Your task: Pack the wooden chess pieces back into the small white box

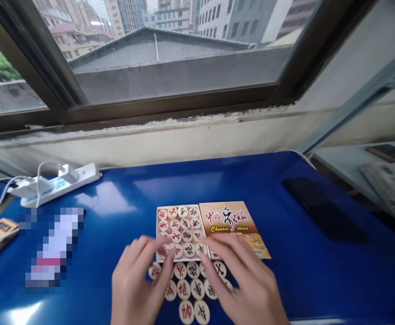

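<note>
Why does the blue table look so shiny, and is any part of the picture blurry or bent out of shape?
In the head view, daylight from the window throws pale glare patches onto the glossy blue table. A block beside the left hand is pixelated, and the grey items at the right edge are smeared. The window frame bows, a wide-lens distortion. The chess pieces and right hand look fairly sharp.
</note>
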`<state>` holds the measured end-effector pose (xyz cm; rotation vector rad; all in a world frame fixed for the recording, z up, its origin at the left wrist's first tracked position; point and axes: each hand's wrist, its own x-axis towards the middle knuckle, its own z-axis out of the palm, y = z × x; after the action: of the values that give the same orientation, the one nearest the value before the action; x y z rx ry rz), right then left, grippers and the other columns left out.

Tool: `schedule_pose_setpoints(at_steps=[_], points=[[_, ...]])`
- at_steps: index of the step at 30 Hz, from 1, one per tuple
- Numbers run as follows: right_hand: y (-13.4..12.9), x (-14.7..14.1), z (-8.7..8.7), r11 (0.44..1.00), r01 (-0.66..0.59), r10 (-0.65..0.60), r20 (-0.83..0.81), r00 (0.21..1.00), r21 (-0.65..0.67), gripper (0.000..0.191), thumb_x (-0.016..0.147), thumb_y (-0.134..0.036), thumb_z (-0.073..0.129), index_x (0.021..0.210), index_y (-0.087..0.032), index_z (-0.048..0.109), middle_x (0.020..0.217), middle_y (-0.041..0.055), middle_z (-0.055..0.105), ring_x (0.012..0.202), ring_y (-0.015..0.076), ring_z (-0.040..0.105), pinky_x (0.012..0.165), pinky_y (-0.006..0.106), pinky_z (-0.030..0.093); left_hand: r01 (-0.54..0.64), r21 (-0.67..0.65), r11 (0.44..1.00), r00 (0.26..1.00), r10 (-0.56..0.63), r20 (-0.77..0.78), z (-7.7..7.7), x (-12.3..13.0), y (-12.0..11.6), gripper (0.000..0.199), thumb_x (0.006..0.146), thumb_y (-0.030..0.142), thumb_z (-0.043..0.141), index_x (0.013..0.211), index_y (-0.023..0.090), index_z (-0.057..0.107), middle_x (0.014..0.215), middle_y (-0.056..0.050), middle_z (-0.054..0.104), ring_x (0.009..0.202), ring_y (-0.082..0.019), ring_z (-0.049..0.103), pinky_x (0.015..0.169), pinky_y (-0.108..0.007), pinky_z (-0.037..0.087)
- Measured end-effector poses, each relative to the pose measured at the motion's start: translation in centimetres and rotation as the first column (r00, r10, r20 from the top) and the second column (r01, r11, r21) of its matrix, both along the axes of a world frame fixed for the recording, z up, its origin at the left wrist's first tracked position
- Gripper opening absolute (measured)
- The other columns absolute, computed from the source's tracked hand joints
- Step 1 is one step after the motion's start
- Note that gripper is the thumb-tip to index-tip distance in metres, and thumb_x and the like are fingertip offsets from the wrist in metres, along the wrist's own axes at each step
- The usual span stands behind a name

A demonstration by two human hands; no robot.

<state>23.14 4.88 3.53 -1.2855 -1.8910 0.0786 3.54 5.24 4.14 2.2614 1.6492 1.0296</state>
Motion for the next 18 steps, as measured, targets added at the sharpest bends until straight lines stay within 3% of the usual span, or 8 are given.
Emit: schedule_pose_setpoints(at_steps=[3, 6, 9, 13, 18], points=[[3.3, -0.8, 0.3, 0.989, 0.066, -0.049, 0.129, 0.990, -0.130, 0.020, 0.101, -0.026, 0.052, 0.113, -0.020, 0.067, 0.099, 0.0076, 0.069, 0.093, 0.0222, 0.069, 0.075, 0.035, 0.057, -0.061, -0.066, 0.996, 0.971, 0.044, -0.234, 0.2, 0.2, 3.7, 0.014, 0.096, 0.026, 0.061, 0.108, 0.025, 0.069, 0.089, -0.001, 0.066, 0.080, -0.021, 0.064, 0.065, -0.033, 0.046], [5.2, -1.7, 0.0, 0.960, 0.117, -0.052, 0.249, 0.967, -0.256, 0.023, 0.098, -0.030, 0.058, 0.118, -0.019, 0.064, 0.104, 0.0078, 0.068, 0.096, 0.0261, 0.068, 0.070, 0.038, 0.056, -0.129, -0.126, 0.984, 0.942, 0.082, -0.326, -0.2, 0.6, 5.7, 0.019, 0.095, 0.025, 0.064, 0.113, 0.023, 0.068, 0.093, -0.003, 0.065, 0.086, -0.025, 0.064, 0.070, -0.036, 0.047], [5.9, -2.2, -0.1, 0.941, 0.123, -0.035, 0.272, 0.962, -0.315, 0.023, 0.096, -0.028, 0.062, 0.118, -0.020, 0.063, 0.101, 0.0052, 0.067, 0.095, 0.0257, 0.068, 0.071, 0.038, 0.055, -0.142, -0.162, 0.977, 0.936, 0.079, -0.344, -0.6, 1.0, 6.0, 0.018, 0.096, 0.025, 0.064, 0.113, 0.024, 0.068, 0.094, -0.003, 0.063, 0.087, -0.025, 0.063, 0.071, -0.037, 0.046], [6.2, -2.2, -0.2, 0.926, 0.093, 0.002, 0.251, 0.968, -0.367, 0.009, 0.096, -0.025, 0.063, 0.104, -0.022, 0.065, 0.094, 0.0019, 0.065, 0.090, 0.0231, 0.066, 0.068, 0.036, 0.050, -0.139, -0.144, 0.980, 0.937, 0.083, -0.339, -0.7, 1.2, 5.7, 0.016, 0.096, 0.025, 0.063, 0.111, 0.025, 0.069, 0.093, -0.003, 0.063, 0.086, -0.025, 0.062, 0.072, -0.037, 0.045], [6.4, -2.2, -0.6, 0.939, 0.089, -0.006, 0.244, 0.970, -0.331, 0.011, 0.091, -0.019, 0.067, 0.101, -0.022, 0.064, 0.090, 0.0003, 0.063, 0.084, 0.0218, 0.066, 0.063, 0.034, 0.047, -0.102, -0.118, 0.988, 0.951, 0.062, -0.304, -0.8, 1.2, 5.7, 0.013, 0.096, 0.023, 0.062, 0.108, 0.025, 0.067, 0.094, -0.002, 0.064, 0.086, -0.023, 0.062, 0.071, -0.035, 0.045]])
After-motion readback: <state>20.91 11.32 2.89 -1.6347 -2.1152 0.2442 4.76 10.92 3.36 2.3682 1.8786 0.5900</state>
